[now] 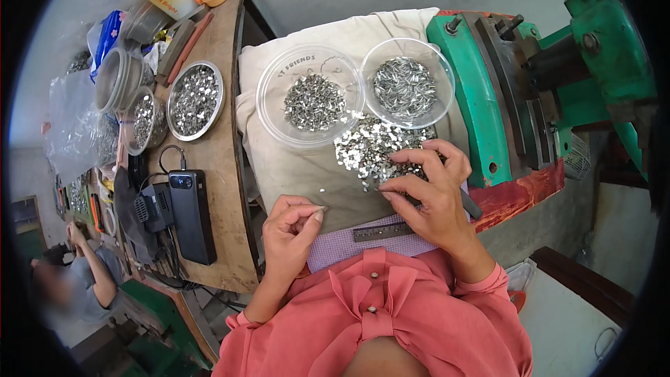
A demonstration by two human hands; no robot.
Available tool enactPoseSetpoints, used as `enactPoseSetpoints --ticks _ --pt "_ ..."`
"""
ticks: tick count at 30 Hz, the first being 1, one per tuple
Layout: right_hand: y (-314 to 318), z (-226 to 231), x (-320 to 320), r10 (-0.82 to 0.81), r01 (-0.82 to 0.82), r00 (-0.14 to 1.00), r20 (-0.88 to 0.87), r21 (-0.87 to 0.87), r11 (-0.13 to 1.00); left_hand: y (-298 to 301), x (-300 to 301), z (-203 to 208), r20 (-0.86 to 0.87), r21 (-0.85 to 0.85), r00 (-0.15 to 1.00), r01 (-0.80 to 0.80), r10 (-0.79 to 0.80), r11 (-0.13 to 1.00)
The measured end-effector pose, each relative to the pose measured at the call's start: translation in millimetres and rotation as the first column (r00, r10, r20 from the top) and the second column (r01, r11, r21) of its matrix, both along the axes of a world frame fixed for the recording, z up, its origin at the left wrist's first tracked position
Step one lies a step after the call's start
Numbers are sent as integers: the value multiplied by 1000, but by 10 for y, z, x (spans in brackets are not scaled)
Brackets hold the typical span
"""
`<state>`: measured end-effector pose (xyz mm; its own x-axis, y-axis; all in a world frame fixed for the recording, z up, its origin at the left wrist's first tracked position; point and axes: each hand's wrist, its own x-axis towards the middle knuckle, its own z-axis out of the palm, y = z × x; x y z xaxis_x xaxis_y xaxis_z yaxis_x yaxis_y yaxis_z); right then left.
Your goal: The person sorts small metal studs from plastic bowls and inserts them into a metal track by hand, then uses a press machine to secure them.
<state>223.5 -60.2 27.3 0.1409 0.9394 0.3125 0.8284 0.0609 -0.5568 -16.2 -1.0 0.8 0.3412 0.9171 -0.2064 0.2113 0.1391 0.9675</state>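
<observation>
Right now, the relation that matters is between the pile [359, 145] of shiny flat chips and your two hands: it lies on the cloth [283, 171] under and just beyond your right hand [427, 185], while your left hand [289, 229] is set apart, nearer your body and off to the left. The pile spreads wider from left to right than from front to back, and your right fingers reach over its near right part, pointing left across that long axis. Those fingers are curled and fanned, with thumb and forefinger tips close together at the near edge; whether they pinch a chip, you cannot tell from here. Your left thumb and forefinger are pressed together, and anything between them is too small to make out. One stray chip [322, 190] lies on the cloth just ahead of those left fingertips, so the left hand is the nearer one to it. Beyond the pile stand two clear tubs, the left tub [259, 101] and the right tub [442, 87], both holding small metal pieces.
</observation>
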Motion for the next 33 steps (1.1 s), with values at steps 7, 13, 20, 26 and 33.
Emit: enactPoseSetpoints --ticks 7,13,20,26,33 --pt "-40 -122 -69 -1 5 992 128 -33 999 30 103 103 -263 231 964 90 -27 969" --pt "-40 -207 -172 26 -26 981 194 -2 1000 139 141 90 -409 324 912 158 -13 933" --pt "-96 -104 -87 8 2 984 179 -52 999 176 93 108 -435 315 900 167 -14 934" --pt "-103 -127 -97 44 -32 985 169 -69 997 167 49 70 -419 287 908 134 -2 948" --pt "-148 -53 3 0 12 983 184 -67 998 117 126 114 -465 393 885 232 -25 890"
